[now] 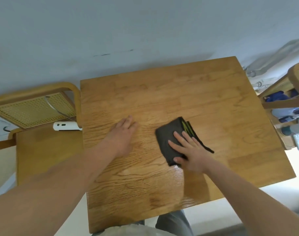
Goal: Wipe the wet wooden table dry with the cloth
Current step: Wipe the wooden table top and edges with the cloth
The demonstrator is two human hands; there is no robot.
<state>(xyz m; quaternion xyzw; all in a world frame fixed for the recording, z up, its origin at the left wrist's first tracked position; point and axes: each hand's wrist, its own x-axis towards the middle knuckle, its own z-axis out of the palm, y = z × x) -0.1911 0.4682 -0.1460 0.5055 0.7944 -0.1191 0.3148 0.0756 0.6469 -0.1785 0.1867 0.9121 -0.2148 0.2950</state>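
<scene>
A square wooden table (188, 92) fills the middle of the view, with a wet sheen on its near part. A folded dark grey cloth (169, 138) with green marks lies right of the table's centre. My right hand (189, 150) rests flat on the cloth's near right part, fingers spread, thumb at the cloth's near edge. My left hand (123, 135) lies flat on the bare wood to the left of the cloth, fingers together, holding nothing.
A wooden chair (34, 106) with a cane back stands left of the table, a white power strip (67, 126) on its seat. Another chair (297, 86) and several shoes (288, 116) are at the right. A pale wall runs behind the table.
</scene>
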